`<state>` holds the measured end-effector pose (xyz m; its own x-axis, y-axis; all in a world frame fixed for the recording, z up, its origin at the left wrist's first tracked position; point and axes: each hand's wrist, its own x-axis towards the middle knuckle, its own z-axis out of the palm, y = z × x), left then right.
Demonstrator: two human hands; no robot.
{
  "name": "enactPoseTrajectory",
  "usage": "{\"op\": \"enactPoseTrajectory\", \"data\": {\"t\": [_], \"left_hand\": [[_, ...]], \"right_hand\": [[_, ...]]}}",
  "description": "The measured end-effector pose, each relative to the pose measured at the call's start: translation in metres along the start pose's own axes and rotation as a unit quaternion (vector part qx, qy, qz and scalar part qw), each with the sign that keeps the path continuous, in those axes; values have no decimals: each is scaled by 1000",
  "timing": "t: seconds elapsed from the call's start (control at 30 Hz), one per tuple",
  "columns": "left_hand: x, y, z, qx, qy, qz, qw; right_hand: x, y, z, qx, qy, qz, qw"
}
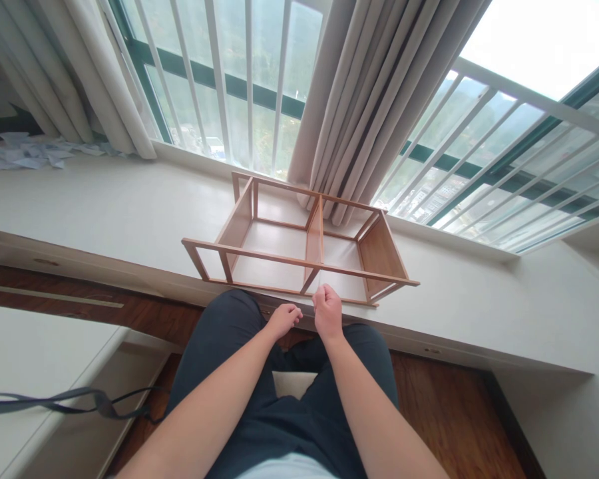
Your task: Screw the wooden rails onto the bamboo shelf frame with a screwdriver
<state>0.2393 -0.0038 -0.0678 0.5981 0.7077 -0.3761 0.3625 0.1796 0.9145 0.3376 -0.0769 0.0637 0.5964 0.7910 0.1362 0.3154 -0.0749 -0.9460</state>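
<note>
Sitting at the worktop (130, 206), facing a wooden shelf frame (299, 243) that lies on its side near the near edge, below the curtain (374, 100). Left hand (283, 319) and right hand (328, 311) both loosely curled, grip on nothing, just short of the frame's near rail. Judged step: between handlings; next contact needs a grasp on that rail. Frame compartments: both bare, nothing inside.

Crumpled papers (27, 152) far left on sill (104, 206); curtain (359, 100) between windows.
</note>
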Motion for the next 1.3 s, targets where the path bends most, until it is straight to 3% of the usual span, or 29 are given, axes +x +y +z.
{"op": "enactPoseTrajectory", "data": {"t": [0.13, 0.27, 0.87, 1.3], "left_hand": [[-1, 0, -1, -3, 0, -1, 1000], [-1, -1, -1, -2, 1, -3, 1000], [-4, 4, -1, -3, 5, -9, 1000], [-1, 0, -1, -2, 0, -13, 1000]], "right_hand": [[2, -7, -10, -137, 8, -36, 990], [5, -11, -13, -198, -7, -36, 979], [8, -3, -28, -241, -12, -45, 969], [10, -12, -30, -358, -24, -23, 933]]}}
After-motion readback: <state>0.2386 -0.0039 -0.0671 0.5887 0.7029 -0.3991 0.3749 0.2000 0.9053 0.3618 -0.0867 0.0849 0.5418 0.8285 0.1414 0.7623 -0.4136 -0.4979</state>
